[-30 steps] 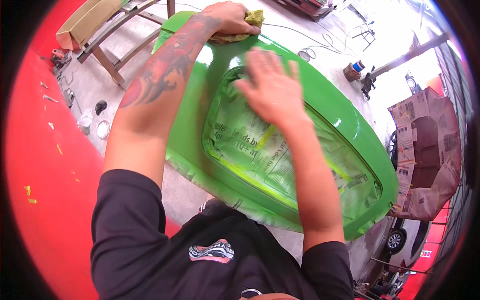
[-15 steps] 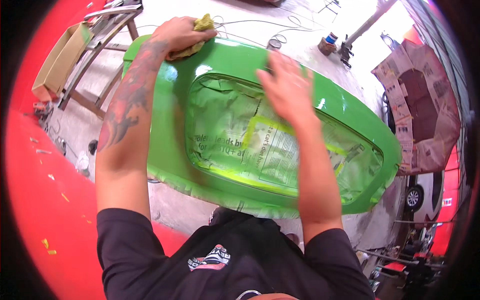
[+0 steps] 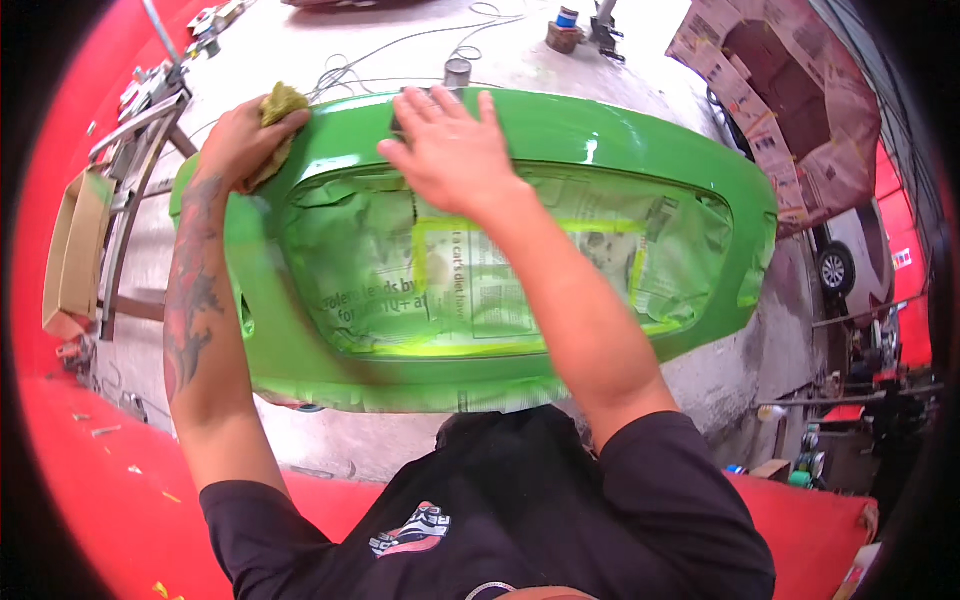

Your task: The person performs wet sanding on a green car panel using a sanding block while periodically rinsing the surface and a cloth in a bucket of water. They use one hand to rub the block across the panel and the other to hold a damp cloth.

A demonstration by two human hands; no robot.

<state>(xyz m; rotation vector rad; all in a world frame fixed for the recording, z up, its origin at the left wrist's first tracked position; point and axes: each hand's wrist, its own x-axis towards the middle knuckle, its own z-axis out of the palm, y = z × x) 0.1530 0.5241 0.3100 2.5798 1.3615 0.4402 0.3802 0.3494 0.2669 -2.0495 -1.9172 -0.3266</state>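
Note:
A glossy green car body panel (image 3: 680,150), shaped like a tailgate, lies in front of me. Its recess is masked with newspaper (image 3: 490,285) and yellow-green tape, all oversprayed green. At the panel's far left end, my left hand (image 3: 250,140) is closed round a crumpled yellow cloth (image 3: 283,104) that touches the green surface. My right hand (image 3: 450,150) lies flat on the panel's far edge, fingers spread, over a dark flat pad (image 3: 398,126). Only the pad's edges show beside the thumb and fingertips, so its exact kind is hidden.
A wooden stand (image 3: 125,215) and a cardboard box (image 3: 78,250) stand at the left. Behind the panel, a tin (image 3: 457,72) sits near loose cables (image 3: 345,72). A paper-masked panel (image 3: 800,100) stands at the far right, with a white car (image 3: 850,250) beyond it.
My view has turned, so the panel sits further left and more level. My right hand has slid left along the far edge with the dark pad. The left hand still grips the cloth.

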